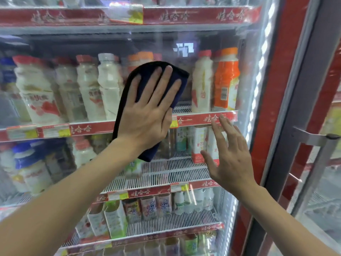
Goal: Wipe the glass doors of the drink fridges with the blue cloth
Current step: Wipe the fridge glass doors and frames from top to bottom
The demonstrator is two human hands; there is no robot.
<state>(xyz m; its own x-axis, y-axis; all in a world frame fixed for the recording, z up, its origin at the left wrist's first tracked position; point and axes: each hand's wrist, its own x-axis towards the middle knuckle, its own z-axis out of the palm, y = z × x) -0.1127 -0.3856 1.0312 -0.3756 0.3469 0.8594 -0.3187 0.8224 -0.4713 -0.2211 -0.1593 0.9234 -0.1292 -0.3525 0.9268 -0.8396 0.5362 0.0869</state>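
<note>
Head view: left hand (147,115), fingers straight & spread, presses blue cloth (129,93) flat vs glass door (184,43) by bottle shelf, right hand (230,157) open w/ nothing held, just right of & below cloth.

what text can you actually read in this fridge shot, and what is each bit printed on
"娃哈哈": white characters on the red shelf-edge strips, repeated along each shelf in view.
Price tags clipped on the strips: too blurred to read.
Label on the orange bottle, and on the white bottles beside it: blurred, unreadable.
Cartons on a lower shelf: characters too small and blurred.
Blue cloth: no text.
</note>
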